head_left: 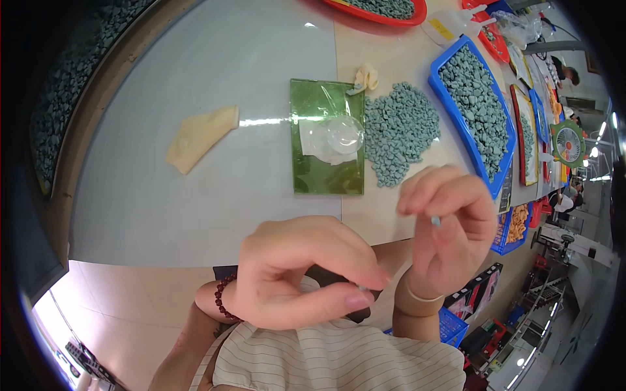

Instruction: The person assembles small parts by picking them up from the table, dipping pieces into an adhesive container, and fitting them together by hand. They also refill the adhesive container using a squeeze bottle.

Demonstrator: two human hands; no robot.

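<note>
My right hand (pixel 453 225) is raised at the right with a small turquoise stone (pixel 435 221) between thumb and fingertip. Beside it, lower and to the left, my left hand (pixel 303 270) is closed in a pinch. Only a tiny greyish speck shows at its fingertips, too small to name. Beyond the hands, a green mat (pixel 326 179) lies on the table under a clear, round plastic piece (pixel 343 135). Against the mat's right side spreads a loose pile of turquoise stones (pixel 399 133). A crumpled cream finger cot (pixel 366 77) touches the mat's far right corner.
A folded cream cloth (pixel 203 138) lies on the grey tabletop (pixel 150 215) at left. A blue tray (pixel 474 107) full of stones stands right of the pile. A red tray (pixel 385 19) and a clear squeeze bottle (pixel 453 26) are at the back. A green fan (pixel 568 143) stands far right.
</note>
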